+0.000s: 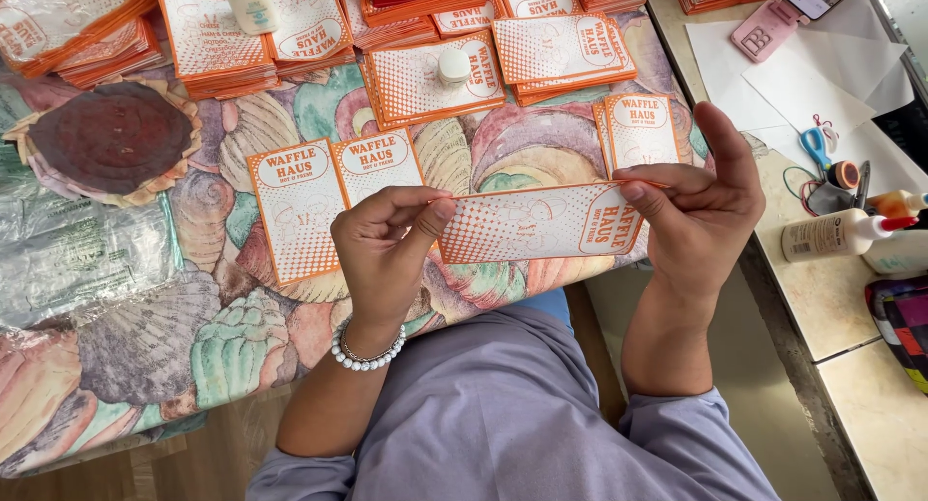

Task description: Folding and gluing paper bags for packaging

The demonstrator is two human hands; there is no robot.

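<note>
Both hands hold one orange-and-white paper sleeve [536, 222] flat and sideways above the table's near edge. My left hand [387, 245], with a white bead bracelet on the wrist, pinches its left end between thumb and fingers. My right hand [701, 201] pinches the right end, thumb raised. Two similar sleeves [329, 196] lie side by side on the shell-patterned tablecloth [232, 337] just behind my left hand. Another sleeve [638, 129] lies behind my right hand.
Several stacks of the same sleeves [561, 51] line the far side. A small white cap [452, 66] rests on one stack. Brown round paper pieces [111, 138] sit at left. On the side counter at right are a glue bottle [836, 235], scissors [817, 143] and a pink case [764, 27].
</note>
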